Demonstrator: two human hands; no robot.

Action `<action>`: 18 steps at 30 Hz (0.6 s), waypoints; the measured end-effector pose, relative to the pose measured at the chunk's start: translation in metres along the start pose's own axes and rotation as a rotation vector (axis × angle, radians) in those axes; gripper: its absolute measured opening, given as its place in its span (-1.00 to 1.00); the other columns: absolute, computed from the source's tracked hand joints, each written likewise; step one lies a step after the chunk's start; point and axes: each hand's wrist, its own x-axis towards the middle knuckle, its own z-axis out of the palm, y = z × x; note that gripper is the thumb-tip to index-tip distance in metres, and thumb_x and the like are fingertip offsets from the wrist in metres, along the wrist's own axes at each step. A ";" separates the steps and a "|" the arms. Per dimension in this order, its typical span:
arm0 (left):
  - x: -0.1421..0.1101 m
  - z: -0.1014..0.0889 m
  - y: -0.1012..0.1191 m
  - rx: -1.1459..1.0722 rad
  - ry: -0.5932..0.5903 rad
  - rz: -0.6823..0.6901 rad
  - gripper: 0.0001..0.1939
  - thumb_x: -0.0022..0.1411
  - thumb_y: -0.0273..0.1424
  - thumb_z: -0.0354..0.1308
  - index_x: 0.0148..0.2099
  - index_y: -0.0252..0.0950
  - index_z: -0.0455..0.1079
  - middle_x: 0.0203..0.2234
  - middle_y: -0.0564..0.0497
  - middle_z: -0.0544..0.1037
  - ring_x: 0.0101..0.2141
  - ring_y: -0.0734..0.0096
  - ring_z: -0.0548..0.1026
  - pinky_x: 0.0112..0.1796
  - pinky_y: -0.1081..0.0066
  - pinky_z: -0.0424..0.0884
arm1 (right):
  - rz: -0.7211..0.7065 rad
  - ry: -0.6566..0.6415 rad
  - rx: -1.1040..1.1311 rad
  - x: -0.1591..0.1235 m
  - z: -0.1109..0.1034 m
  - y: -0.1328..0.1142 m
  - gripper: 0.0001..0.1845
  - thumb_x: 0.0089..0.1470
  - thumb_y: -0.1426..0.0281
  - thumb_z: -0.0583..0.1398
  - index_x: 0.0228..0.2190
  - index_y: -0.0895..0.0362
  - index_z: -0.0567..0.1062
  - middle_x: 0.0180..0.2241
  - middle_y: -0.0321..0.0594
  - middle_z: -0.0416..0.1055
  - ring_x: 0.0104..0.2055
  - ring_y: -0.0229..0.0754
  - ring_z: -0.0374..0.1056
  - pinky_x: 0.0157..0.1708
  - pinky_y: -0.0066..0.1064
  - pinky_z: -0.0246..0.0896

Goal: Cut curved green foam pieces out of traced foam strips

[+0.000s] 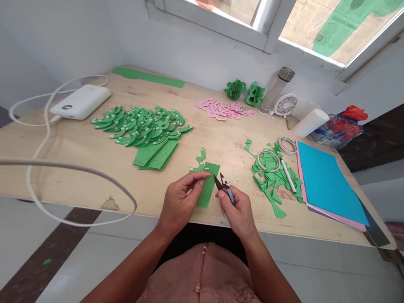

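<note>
My left hand (183,195) is over a green paper rectangle (208,191) that has curved lines drawn on it. Its thumb and forefinger come together in a pinch; whatever is between them is too small to make out. In my right hand (236,208) is a pair of thread snips (225,185), dark blades apart and pointing at the paper's right edge. Just beyond the left fingers lies a curved green cutout (200,160) with small white tabs. Further left are a heap of similar green cutouts (142,124) and a stack of marked green rectangles (158,155).
Green scraps (268,176) lie at right with a tape roll (269,161), another tape roll (287,146) and a white pen (288,175). Beyond are blue sheets (330,181), pink cutouts (222,109), a bottle (277,90) and a small fan (285,104). A white cable (47,126) loops at left.
</note>
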 end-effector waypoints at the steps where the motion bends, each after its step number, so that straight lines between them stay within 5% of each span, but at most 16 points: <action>1: 0.000 0.000 0.001 0.016 0.005 0.014 -0.84 0.19 -0.40 0.12 -0.25 -0.25 0.53 -0.34 0.04 0.62 -0.32 0.38 0.52 -0.27 0.46 0.40 | -0.006 0.003 -0.013 -0.001 0.000 0.000 -0.74 0.13 0.25 0.11 -0.49 0.14 0.40 -0.67 -0.45 0.10 -0.59 -0.31 0.04 -0.56 -0.45 -0.08; 9: -0.004 0.002 0.007 0.137 0.027 0.108 -0.80 0.21 -0.39 0.11 -0.15 -0.26 0.50 -0.30 0.02 0.62 -0.29 0.35 0.54 -0.24 0.43 0.42 | -0.028 -0.008 -0.041 -0.003 0.000 -0.001 -0.68 0.14 0.26 0.10 -0.60 0.09 0.24 -0.66 -0.44 0.07 -0.58 -0.32 0.01 -0.56 -0.45 -0.11; 18: -0.011 0.006 0.008 0.363 0.107 0.298 -0.86 0.25 -0.43 0.08 -0.24 -0.24 0.47 -0.35 0.01 0.59 -0.32 0.37 0.53 -0.22 0.41 0.41 | -0.104 0.087 -0.238 -0.004 -0.001 -0.005 -0.70 0.14 0.30 0.09 -0.59 0.08 0.22 -0.67 -0.44 0.10 -0.61 -0.32 0.01 -0.57 -0.46 -0.12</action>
